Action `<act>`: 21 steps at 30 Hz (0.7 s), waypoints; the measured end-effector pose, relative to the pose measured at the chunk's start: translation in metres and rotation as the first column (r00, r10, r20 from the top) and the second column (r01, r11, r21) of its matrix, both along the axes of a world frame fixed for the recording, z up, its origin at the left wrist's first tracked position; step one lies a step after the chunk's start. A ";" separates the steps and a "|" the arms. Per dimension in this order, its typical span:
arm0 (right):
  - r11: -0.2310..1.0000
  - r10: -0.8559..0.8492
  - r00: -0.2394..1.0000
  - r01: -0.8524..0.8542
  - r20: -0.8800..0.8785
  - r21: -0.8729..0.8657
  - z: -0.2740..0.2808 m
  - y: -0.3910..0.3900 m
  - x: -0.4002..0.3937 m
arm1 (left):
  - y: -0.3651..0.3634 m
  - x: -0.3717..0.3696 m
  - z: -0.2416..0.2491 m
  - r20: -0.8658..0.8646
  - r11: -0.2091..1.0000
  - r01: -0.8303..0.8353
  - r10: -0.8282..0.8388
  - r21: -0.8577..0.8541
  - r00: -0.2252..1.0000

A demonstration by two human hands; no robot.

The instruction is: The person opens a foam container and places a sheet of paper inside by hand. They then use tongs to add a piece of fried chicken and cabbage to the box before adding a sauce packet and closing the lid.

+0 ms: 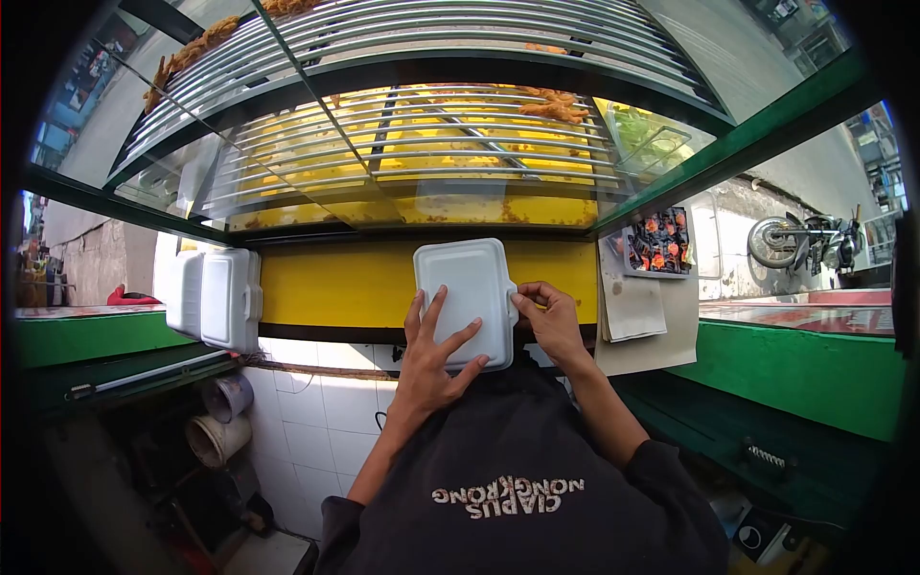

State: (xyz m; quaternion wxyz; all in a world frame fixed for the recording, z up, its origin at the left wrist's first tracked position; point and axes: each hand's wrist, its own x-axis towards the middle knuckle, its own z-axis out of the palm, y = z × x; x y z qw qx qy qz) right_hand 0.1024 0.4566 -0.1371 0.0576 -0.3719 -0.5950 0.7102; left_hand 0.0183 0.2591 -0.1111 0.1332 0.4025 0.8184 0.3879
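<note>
A white foam takeaway box (458,273) with its lid down sits on the yellow counter (326,287) in front of my body. My left hand (429,359) lies on the lid with its fingers spread. At the box's right edge, my right hand (550,321) pinches the small closing tab between thumb and bent fingers. Whether the tab is fully fastened cannot be made out.
More white foam boxes (228,299) stand at the counter's left end. A glass case with metal racks (460,144) holding fried pieces rises ahead. To the right are sheets of brown paper (652,335) and a box of dark sachets (659,241).
</note>
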 end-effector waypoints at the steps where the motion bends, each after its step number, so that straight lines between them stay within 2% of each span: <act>1: 1.000 -0.010 1.000 0.010 -0.018 -0.014 0.000 0.000 0.000 | 0.000 0.000 0.000 -0.012 1.000 -0.005 0.005 0.009 1.000; 2: 1.000 -0.005 1.000 0.005 -0.019 -0.015 0.000 0.001 0.000 | 0.001 0.000 0.001 -0.013 1.000 -0.010 0.010 0.008 1.000; 4: 0.991 -0.026 0.999 0.021 -0.031 -0.133 0.000 0.002 0.001 | 0.002 0.001 0.001 -0.005 1.000 -0.010 0.010 0.016 1.000; 8: 0.992 0.044 0.999 -0.045 -0.013 -0.121 -0.017 0.012 0.005 | 0.005 0.004 -0.003 -0.016 0.999 -0.046 0.046 0.015 0.999; 10: 0.964 0.239 0.971 -0.238 0.007 0.119 -0.028 0.020 0.004 | 0.004 0.006 -0.009 -0.043 0.998 -0.057 0.057 0.013 0.997; 11: 0.962 0.246 0.969 -0.245 0.007 0.118 -0.032 0.023 0.005 | 0.005 0.007 -0.009 -0.043 0.998 -0.064 0.064 0.012 0.997; 13: 0.983 0.147 0.988 -0.151 -0.046 -0.103 -0.007 0.021 -0.003 | 0.007 0.012 -0.010 0.020 0.982 -0.184 0.183 0.031 0.983; 14: 0.981 0.161 0.986 -0.165 -0.046 -0.102 -0.001 0.025 -0.008 | 0.008 0.015 -0.012 0.020 0.980 -0.197 0.196 0.032 0.980; 16: 0.962 0.270 0.962 -0.271 0.038 0.030 0.005 0.031 -0.018 | 0.005 0.024 -0.016 0.102 0.930 -0.364 0.359 0.041 0.928; 17: 0.955 0.294 0.955 -0.296 0.041 0.030 0.007 0.032 -0.025 | 0.003 0.029 -0.017 0.105 0.921 -0.388 0.382 0.041 0.918; 19: 0.914 0.401 0.916 -0.399 -0.005 0.069 0.007 0.036 -0.041 | 0.002 0.041 -0.020 0.324 0.824 -0.563 0.516 0.066 0.793; 20: 0.898 0.435 0.900 -0.434 0.001 0.070 0.005 0.039 -0.050 | 0.001 0.048 -0.022 0.329 0.802 -0.594 0.545 0.065 0.771; 21: 0.874 0.475 0.880 -0.473 0.014 0.108 0.001 0.039 -0.059 | -0.001 0.056 -0.025 0.454 0.746 -0.665 0.581 0.036 0.676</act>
